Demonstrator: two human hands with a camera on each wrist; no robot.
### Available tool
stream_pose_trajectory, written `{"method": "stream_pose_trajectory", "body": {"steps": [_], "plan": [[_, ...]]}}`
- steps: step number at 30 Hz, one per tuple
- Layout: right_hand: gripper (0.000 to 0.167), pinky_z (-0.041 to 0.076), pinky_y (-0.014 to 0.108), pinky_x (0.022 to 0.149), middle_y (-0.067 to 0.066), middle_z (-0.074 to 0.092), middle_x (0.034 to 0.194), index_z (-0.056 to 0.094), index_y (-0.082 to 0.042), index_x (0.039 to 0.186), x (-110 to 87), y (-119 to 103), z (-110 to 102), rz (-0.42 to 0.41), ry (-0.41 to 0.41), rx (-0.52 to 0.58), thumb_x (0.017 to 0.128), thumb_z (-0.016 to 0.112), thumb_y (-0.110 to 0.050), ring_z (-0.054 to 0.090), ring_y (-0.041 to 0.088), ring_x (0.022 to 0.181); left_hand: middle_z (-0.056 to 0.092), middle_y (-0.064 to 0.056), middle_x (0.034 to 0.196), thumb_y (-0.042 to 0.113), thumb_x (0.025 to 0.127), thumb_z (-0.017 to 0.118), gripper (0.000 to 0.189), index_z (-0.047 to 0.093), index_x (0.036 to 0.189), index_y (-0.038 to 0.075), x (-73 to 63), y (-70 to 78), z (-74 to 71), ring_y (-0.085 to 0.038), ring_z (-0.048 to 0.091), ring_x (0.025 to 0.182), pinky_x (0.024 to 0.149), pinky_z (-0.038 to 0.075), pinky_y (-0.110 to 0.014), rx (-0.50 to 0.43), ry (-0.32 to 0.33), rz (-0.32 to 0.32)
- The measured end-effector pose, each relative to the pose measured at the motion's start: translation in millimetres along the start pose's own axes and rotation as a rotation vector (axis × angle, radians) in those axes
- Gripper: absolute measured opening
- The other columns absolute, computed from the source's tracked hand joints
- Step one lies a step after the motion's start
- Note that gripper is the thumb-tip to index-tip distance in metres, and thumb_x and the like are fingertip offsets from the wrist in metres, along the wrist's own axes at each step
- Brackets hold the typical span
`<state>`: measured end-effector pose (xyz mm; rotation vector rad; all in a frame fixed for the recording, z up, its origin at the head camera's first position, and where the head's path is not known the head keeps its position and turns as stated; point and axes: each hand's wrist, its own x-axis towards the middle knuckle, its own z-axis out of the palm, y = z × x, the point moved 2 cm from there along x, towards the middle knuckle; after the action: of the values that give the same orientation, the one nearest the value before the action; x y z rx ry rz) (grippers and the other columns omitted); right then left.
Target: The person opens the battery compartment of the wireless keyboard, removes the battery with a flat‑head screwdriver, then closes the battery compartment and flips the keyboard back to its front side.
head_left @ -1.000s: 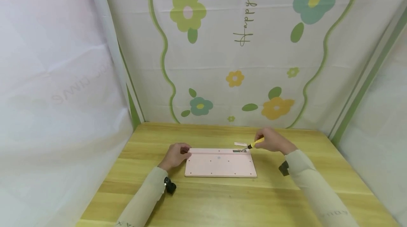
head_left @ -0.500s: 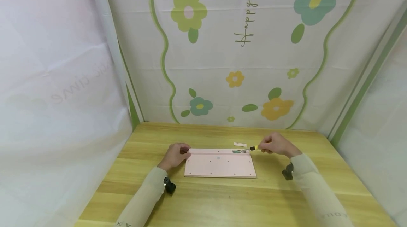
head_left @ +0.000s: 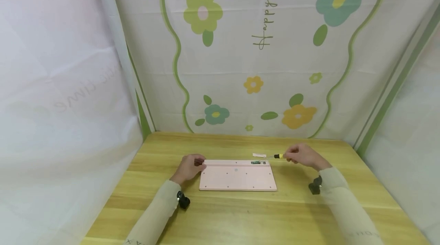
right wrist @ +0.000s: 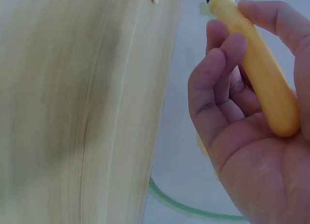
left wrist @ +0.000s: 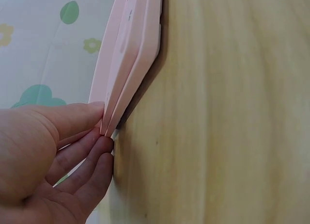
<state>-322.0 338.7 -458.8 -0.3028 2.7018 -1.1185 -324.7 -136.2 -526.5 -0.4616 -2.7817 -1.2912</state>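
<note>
A pink keyboard point(head_left: 237, 179) lies underside up on the table, small screws dotting its back. Near its far right corner, an uncovered slot point(head_left: 256, 162) shows a green circuit board. My left hand point(head_left: 188, 168) pinches the keyboard's far left corner; in the left wrist view the thumb point(left wrist: 82, 118) presses on top with fingers beneath. My right hand point(head_left: 304, 155) grips a screwdriver point(head_left: 280, 156) with a yellow handle point(right wrist: 264, 73) and black collar. Its shaft points left, just beyond the keyboard's far right corner. Whether the tip touches anything is too small to tell.
A small pale pink cover strip point(head_left: 259, 155) lies on the wooden table point(head_left: 220, 218) behind the slot. A white cloth with printed flowers point(head_left: 233, 58) hangs behind the table, and more cloth stands at both sides.
My right hand has moved to the right with the screwdriver, and its tip has come up out of the slot. The left hand and the keyboard stay in place.
</note>
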Motion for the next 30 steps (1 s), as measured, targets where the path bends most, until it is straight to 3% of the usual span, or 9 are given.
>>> {"method": "stream_pose_trajectory", "body": {"steps": [6,13,18,24,30], "plan": [[0.028,0.052,0.032,0.077,0.012,0.072,0.113,0.075,-0.009,0.106,-8.2,15,-14,0.021,0.111,-0.085,0.101,0.072,-0.037,0.063,0.021,0.096,0.078,-0.008,0.107,0.006,0.096,0.077,0.021,0.077,0.116,0.004,-1.3,-0.2,-0.6,-0.02,0.073,0.098,0.088,0.063,-0.04,0.003,0.001,-0.005],[0.038,0.058,0.051,0.092,0.026,0.068,0.131,0.073,-0.002,0.116,-18.6,39,-20,0.054,0.214,-0.121,0.1,0.074,-0.036,0.063,0.044,0.121,0.078,-0.007,0.107,0.007,0.096,0.077,0.021,0.077,0.117,0.005,-1.5,0.5,-1.2,-0.02,0.073,0.099,0.089,0.063,-0.04,0.008,-0.009,0.003],[0.033,0.058,0.047,0.088,0.024,0.073,0.12,0.075,0.0,0.111,-21.4,52,-19,0.052,0.276,-0.131,0.097,0.077,-0.03,0.067,0.042,0.112,0.078,-0.008,0.108,0.007,0.097,0.076,0.022,0.077,0.118,0.004,-0.6,1.4,-0.7,-0.021,0.073,0.1,0.089,0.063,-0.04,0.009,-0.015,0.008],[0.028,0.059,0.052,0.089,0.024,0.076,0.115,0.077,-0.001,0.107,-22.0,62,-13,0.038,0.305,-0.168,0.097,0.076,-0.027,0.07,0.041,0.107,0.078,-0.007,0.107,0.007,0.096,0.076,0.02,0.077,0.116,0.005,-1.0,2.0,-0.4,-0.019,0.073,0.099,0.088,0.063,-0.04,-0.007,-0.009,-0.001],[0.023,0.054,0.033,0.074,0.01,0.079,0.094,0.079,-0.005,0.1,-19.2,73,-7,0.051,0.314,-0.19,0.094,0.078,-0.027,0.069,0.02,0.084,0.078,-0.007,0.106,0.006,0.096,0.076,0.019,0.077,0.115,0.005,-1.1,2.4,-0.5,-0.019,0.072,0.098,0.088,0.063,-0.04,-0.01,-0.006,-0.004]]}}
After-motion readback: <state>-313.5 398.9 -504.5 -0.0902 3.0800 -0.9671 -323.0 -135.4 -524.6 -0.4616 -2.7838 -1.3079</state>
